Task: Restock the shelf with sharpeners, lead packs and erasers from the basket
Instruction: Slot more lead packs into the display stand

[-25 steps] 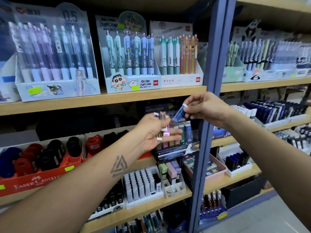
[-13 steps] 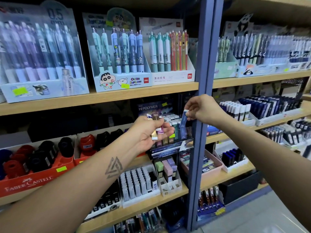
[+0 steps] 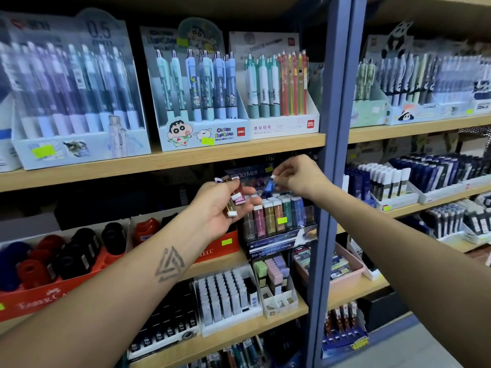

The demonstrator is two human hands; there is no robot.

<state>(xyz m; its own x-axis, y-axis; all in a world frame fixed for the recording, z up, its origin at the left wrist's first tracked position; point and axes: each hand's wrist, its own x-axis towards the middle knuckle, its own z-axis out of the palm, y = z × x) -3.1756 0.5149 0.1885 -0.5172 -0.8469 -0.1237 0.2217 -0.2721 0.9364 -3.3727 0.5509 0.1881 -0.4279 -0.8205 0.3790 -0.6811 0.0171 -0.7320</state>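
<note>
Left hand (image 3: 220, 205) grips gold, maroon lead packs (image 3: 235, 201); right hand (image 3: 300, 176) pinches slim blue, white-capped pack (image 3: 269, 187).

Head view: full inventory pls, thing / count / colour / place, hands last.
Pen display boxes: several, pale blue and white, top shelf.
Sharpeners: many, red, black and blue, in the orange tray on the middle shelf, left.
Clear display rack: one, holding upright slim packs in pink, gold, green and blue, middle shelf by the blue post.
White packs: many, lower shelf.
Pastel erasers: a few, green, pink and purple, white box beside them.
Dark blue packs: many, right bay.
Left hand: holds several slim packs, gold and pink.
Right hand: fingers pinch one blue pack above the rack.
</note>
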